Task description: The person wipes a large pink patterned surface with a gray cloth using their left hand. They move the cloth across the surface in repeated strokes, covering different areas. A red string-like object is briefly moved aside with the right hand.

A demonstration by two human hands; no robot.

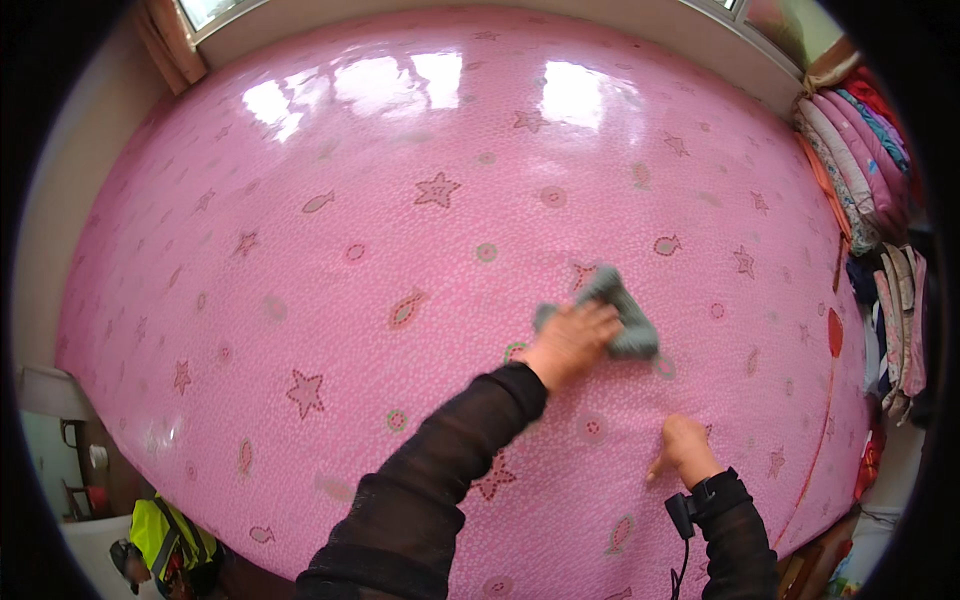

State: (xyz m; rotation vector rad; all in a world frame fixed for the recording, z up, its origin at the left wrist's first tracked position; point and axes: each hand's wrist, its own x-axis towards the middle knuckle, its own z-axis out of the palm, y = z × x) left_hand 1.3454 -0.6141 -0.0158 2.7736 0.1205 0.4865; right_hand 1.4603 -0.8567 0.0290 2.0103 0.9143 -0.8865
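A glossy pink floor-style sheet [450, 285] printed with starfish, fish and rings spreads before me over a wide raised surface. My left hand [574, 341] lies over a grey-green cloth [634, 326], fingers spread on it and pressing it against the sheet. Motion blurs both the hand and the bunched cloth. Lower right, my right hand [684, 450] leans on the sheet with its fingers folded under and the thumb sticking out. Nothing shows in it. A black device [680, 515] with a cable is strapped at that wrist.
Folded quilts [855, 165] and a stack of folded fabric [900, 322] line the right edge. A red fly swatter [835, 334] lies there, its thin handle running towards me. A person in a reflective vest [169, 532] is at lower left. A curtain [169, 45] hangs upper left.
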